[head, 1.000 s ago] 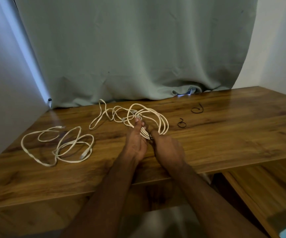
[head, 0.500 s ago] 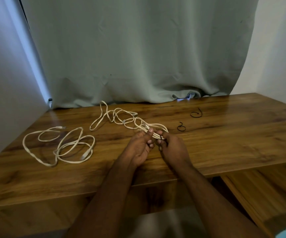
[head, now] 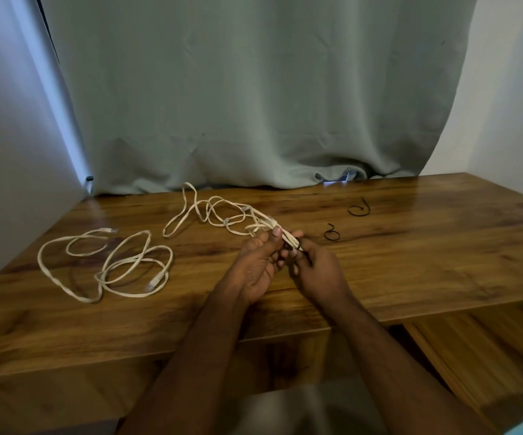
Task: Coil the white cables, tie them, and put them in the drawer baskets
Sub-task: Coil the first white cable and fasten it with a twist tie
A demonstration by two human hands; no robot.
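A grey-green curtain (head: 253,98) hung across the back of the scene, its hem bunched on the far edge of the wooden desk (head: 426,262); the desk ran the full width of the view, with pale walls to either side. Both forearms reached in from the bottom edge and met over the middle of the desk. A loose white cable (head: 106,265) lay sprawled in open loops on the left part of the desk, well apart from the hands, with a plug end showing near its lower loop. The second white cable (head: 222,215) trailed from the back of the desk toward the hands; its far loops rested on the wood (some still slack and uneven), while its near strands were gathered into a tight bunch. The left hand (head: 258,265) had its fingers (head: 277,232) curled round that bunch, thumb on top; the right hand (head: 316,271) pinched at the same bunch just beside the left, where a dark band (head: 297,246) seemed to sit against the strands, though whether it was wrapped around them could not be told. Two small black ties lay on the desk to the right of the hands: the nearer tie (head: 331,235) just beyond the right hand, the farther tie (head: 359,208) closer to the curtain.
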